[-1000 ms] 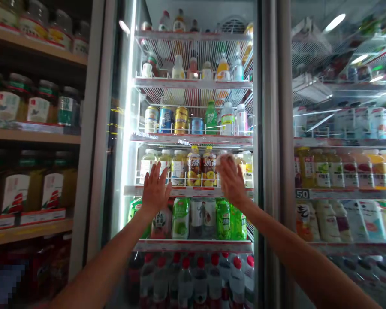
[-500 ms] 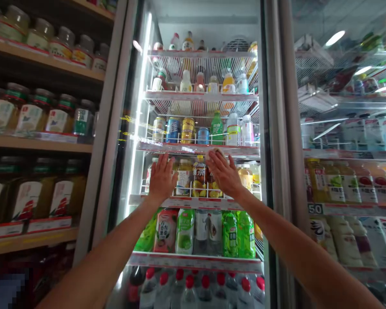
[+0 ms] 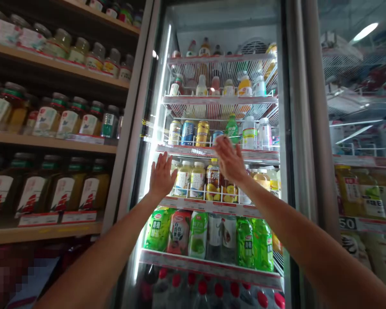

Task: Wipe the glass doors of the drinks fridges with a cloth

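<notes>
My left hand (image 3: 161,177) lies flat with fingers spread, up against the glass door (image 3: 186,23) of a lit drinks fridge, and nothing is in it. My right hand (image 3: 230,162) is raised higher on the same door, blurred by motion. Under its fingertips shows part of a pale, cloth-like piece (image 3: 220,140), mostly hidden by the fingers. Behind the glass, near the right hand, stand brown-labelled tea bottles (image 3: 213,180) and a green bottle (image 3: 232,128). Pale yellow bottles (image 3: 197,179) stand on the shelf just right of my left hand.
Wooden shelves (image 3: 51,148) with rows of jars and bottles rise on the left. A metal door frame (image 3: 312,128) separates this fridge from another glass-fronted fridge with drinks (image 3: 369,193) on the right. Green drink bottles (image 3: 245,242) line a lower shelf.
My view has turned slightly left, so the fridge sits further right. My right hand has moved up a little against the shelves. My left hand has shifted left relative to the fridge.
</notes>
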The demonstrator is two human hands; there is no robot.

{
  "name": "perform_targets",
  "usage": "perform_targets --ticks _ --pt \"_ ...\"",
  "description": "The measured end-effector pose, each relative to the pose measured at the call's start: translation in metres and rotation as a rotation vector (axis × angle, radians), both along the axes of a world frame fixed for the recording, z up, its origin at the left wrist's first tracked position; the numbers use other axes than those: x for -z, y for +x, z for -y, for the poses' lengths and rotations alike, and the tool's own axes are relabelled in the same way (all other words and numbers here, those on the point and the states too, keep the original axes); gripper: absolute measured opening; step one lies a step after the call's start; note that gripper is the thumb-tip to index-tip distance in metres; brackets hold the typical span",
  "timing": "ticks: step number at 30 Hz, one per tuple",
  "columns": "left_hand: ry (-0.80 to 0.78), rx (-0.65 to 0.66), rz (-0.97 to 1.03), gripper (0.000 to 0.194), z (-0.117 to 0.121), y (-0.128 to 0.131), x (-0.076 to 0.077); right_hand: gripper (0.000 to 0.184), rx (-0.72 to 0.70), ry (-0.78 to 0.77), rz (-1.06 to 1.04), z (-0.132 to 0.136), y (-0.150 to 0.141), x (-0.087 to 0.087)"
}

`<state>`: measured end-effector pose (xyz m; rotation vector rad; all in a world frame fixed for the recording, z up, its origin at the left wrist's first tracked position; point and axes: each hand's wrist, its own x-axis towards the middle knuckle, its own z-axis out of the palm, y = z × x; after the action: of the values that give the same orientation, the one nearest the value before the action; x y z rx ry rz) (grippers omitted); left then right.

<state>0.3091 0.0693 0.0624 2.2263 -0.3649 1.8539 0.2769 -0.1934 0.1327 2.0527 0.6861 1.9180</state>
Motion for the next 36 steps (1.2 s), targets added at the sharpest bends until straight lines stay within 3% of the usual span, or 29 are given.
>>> perform_targets --ticks 2,4,6,9,11,16,18,22,24,25,27,30,32,34,36 --pt "-0.03 -0.04 -0.031 0.053 -0.012 -0.001 0.001 0.058 -0.035 0.29 0.09 0.003 0.005 -0.018" --pt "-0.056 -0.067 -0.054 0.054 -0.021 0.0 0.004 0.057 -0.067 0.367 0.105 -0.008 0.012 -0.026" --pt "-0.065 -0.08 -0.057 0.054 -0.027 0.001 0.009 0.057 -0.087 0.186 0.045 -0.035 0.019 -0.018" --pt "-0.063 -0.088 -0.053 0.054 -0.037 0.002 0.016 0.055 -0.088 -0.256 -0.078 -0.083 0.026 0.006" --pt "-0.067 -0.101 -0.065 0.054 -0.046 0.0 0.02 0.053 -0.08 -0.357 -0.109 -0.104 0.026 0.009" --pt "-0.094 -0.15 -0.106 0.055 -0.076 -0.009 0.03 0.05 -0.119 0.082 -0.075 -0.12 0.029 -0.019" --pt "-0.097 -0.167 -0.121 0.055 -0.086 -0.013 0.038 0.048 -0.147 0.016 -0.114 -0.134 0.034 -0.008" --pt "-0.137 -0.207 -0.188 0.055 -0.104 -0.022 0.068 0.044 -0.208 -0.353 -0.24 -0.168 0.039 0.061" --pt "-0.157 -0.24 -0.245 0.055 -0.11 -0.028 0.088 0.041 -0.246 -0.491 -0.304 -0.176 0.037 0.086" --pt "-0.149 -0.252 -0.271 0.054 -0.111 -0.031 0.098 0.041 -0.263 -0.533 -0.328 -0.176 0.036 0.089" --pt "-0.106 -0.26 -0.317 0.054 -0.107 -0.037 0.114 0.041 -0.286 -0.498 -0.332 -0.17 0.035 0.076" --pt "-0.012 -0.226 -0.342 0.054 -0.084 -0.041 0.126 0.043 -0.279 -0.158 -0.237 -0.157 0.033 0.037" --pt "0.024 -0.181 -0.323 0.055 -0.064 -0.041 0.126 0.043 -0.256 -0.007 -0.199 -0.151 0.031 0.029" --pt "-0.013 -0.146 -0.292 0.054 -0.051 -0.04 0.125 0.043 -0.237 -0.083 -0.227 -0.147 0.028 0.05" --pt "-0.131 -0.134 -0.278 0.053 -0.05 -0.039 0.127 0.043 -0.233 -0.283 -0.28 -0.143 0.025 0.093"
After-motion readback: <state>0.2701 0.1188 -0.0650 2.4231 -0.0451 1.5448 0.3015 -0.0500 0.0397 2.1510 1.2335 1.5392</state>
